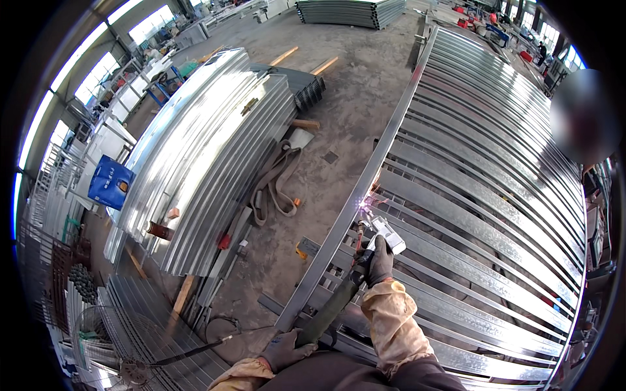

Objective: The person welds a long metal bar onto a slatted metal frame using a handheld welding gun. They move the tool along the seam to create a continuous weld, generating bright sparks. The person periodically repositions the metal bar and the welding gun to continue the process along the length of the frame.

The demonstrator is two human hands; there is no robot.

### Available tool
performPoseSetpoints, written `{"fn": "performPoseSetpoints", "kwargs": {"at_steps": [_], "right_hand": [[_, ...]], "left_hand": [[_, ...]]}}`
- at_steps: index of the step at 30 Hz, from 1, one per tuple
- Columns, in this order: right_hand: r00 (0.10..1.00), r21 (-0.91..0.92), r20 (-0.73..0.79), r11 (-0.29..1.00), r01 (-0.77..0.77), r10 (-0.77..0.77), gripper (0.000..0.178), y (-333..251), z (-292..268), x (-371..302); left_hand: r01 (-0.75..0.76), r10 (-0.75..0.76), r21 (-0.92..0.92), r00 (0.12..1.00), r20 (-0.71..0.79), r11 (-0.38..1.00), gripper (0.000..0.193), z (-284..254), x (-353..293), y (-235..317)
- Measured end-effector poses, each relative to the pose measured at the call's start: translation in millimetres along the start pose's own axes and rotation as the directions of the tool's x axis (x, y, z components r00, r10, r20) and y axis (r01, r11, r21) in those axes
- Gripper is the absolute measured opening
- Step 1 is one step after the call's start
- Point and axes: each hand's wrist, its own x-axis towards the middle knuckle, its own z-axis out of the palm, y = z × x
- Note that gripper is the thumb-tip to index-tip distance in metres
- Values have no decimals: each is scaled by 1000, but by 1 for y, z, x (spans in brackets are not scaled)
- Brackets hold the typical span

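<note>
My right hand (381,266), in a dark grey glove, is closed round the black handle of a welding torch (389,236) with a silver, boxy head. The torch tip meets the long side rail (398,130) of a metal frame, where a bright violet-white spark (362,205) glows beside a slat end. A thin copper-coloured tube runs alongside the tip. Lower down, my gloved left hand (287,352) grips the thick green sleeved hose (329,313) that trails from the torch. Parallel silver slats (450,202) span the frame to the right of the rail.
Stacked silver metal profiles (215,156) lie left on wooden battens, with a blue bag (111,183) against them. A looped grey strap (277,186) rests on the concrete floor. At the far right stands another person (585,117), blurred. More panels (342,13) are stacked at the back.
</note>
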Motion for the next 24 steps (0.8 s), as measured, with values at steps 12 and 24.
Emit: {"fn": "performPoseSetpoints", "kwargs": {"at_steps": [12,24], "right_hand": [[999,48,22,998,39,-40,41,11,-10,8],[997,46,43,997,64,-66,37,19,-18,12]], "left_hand": [[-37,37,-80,999,-7,996,39,13,-3,-11],[19,-18,19,998,-59,1000,39,24,-15,3]]}}
